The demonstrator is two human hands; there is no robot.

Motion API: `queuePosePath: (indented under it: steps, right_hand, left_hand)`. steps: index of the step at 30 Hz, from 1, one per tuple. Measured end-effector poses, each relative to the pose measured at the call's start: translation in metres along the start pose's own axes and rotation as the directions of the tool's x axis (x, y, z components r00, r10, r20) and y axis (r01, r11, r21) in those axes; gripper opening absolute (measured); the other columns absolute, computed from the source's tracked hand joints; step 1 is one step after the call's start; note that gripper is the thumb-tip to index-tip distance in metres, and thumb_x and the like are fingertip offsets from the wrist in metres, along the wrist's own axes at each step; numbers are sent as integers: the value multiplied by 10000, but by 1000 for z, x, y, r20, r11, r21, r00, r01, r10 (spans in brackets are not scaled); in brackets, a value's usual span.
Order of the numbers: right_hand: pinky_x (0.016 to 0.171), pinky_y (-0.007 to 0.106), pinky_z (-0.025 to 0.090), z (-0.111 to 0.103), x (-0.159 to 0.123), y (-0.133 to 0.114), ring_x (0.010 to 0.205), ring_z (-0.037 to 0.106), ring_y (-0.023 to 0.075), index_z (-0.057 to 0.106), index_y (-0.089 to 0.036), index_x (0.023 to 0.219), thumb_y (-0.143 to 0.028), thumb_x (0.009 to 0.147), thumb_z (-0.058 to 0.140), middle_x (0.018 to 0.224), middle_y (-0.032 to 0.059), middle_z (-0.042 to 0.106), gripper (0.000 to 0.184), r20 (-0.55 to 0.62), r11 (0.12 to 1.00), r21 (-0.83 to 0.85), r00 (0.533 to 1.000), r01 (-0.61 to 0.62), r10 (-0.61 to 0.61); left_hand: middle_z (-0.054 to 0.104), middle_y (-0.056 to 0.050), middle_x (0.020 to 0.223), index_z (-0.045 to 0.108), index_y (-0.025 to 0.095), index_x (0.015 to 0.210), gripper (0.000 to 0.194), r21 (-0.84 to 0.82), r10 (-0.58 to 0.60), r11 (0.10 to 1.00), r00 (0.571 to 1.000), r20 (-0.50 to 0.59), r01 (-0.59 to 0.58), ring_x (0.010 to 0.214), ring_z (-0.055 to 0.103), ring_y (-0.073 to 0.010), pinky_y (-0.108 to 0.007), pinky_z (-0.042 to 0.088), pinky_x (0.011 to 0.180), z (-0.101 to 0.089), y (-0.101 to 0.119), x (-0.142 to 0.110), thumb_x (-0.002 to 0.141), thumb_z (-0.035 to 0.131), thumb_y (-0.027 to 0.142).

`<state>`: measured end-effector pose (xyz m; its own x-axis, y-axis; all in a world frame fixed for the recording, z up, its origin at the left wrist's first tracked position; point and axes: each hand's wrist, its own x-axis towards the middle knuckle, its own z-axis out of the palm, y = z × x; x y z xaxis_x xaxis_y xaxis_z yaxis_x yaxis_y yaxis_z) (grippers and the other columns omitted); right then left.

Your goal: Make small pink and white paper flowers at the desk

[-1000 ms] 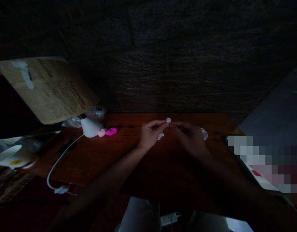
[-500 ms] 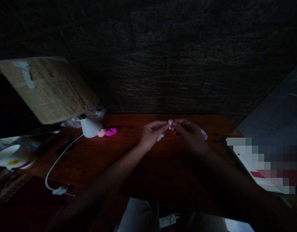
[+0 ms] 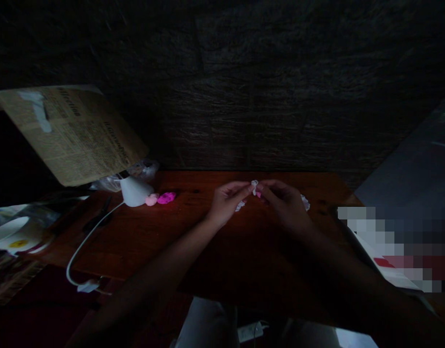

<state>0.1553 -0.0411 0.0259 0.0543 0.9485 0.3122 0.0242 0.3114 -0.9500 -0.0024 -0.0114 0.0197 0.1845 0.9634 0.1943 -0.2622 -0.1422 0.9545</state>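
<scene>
A small white crumpled piece (image 3: 254,184), perhaps paper or soft clay, is pinched between the fingertips of both hands above the table. My left hand (image 3: 227,200) is closed on its left side, thumb against forefinger. From the right, my right hand (image 3: 285,200) grips the same piece with thumb and fingers. A bit of pink (image 3: 258,194) shows just under the white piece; whether it is joined to it I cannot tell. One pale crumpled piece (image 3: 240,206) lies beside my left hand, and another pale piece (image 3: 305,203) lies partly behind my right hand.
On the wooden table (image 3: 193,227) stand a lamp (image 3: 135,191) with a newsprint shade, a light pink lump (image 3: 151,199) and a bright pink lump (image 3: 166,197). Dark scissors (image 3: 99,220) lie near the lamp's white cable (image 3: 77,246). A white cup (image 3: 15,234) is at far left. Behind rises a dark wall.
Both hands stay at the same spot, still pinching the white piece. The fingers of my right hand have shifted slightly, and less of the pink bit shows below.
</scene>
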Motion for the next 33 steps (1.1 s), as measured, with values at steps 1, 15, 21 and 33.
queuePosePath:
  steps: [1, 15, 21, 33]
  right_hand:
    - [621, 286, 534, 0, 0, 0, 694, 643, 152, 731, -214, 891, -559, 758, 742, 841, 39, 749, 370, -4, 1000, -6, 1000, 4, -4]
    - [584, 289, 542, 5, -7, -8, 664, 647, 157, 720, -244, 918, -480, 790, 754, 839, 21, 744, 270, -37, 985, -72, 987, 154, -157]
    - [557, 284, 512, 1, -7, -11, 619, 632, 153, 726, -245, 900, -461, 782, 767, 747, 6, 713, 249, -19, 973, -123, 980, 195, -199]
    - [564, 278, 520, -1, -6, -10, 628, 640, 151, 723, -248, 884, -464, 778, 772, 764, 5, 715, 246, 41, 972, -117, 979, 202, -199]
  left_hand:
    - [776, -54, 872, 775, 182, 864, 353, 0, 9, 1000, 1000, -3, -9, 687, 660, -113, -218, 487, 608, 0, 0, 0, 623, 862, 425]
    - [783, -71, 981, 785, 207, 917, 385, -36, 38, 999, 997, 70, -36, 790, 702, -158, -244, 525, 640, -2, 1, 1, 636, 854, 460]
    - [780, -70, 1004, 791, 219, 942, 390, -33, 66, 998, 988, 138, -62, 784, 701, -151, -240, 524, 641, -5, 5, 2, 648, 848, 469]
    - [778, -50, 848, 785, 195, 886, 354, -32, 40, 999, 985, 169, -35, 672, 672, -111, -228, 514, 628, -13, 2, 6, 630, 869, 425]
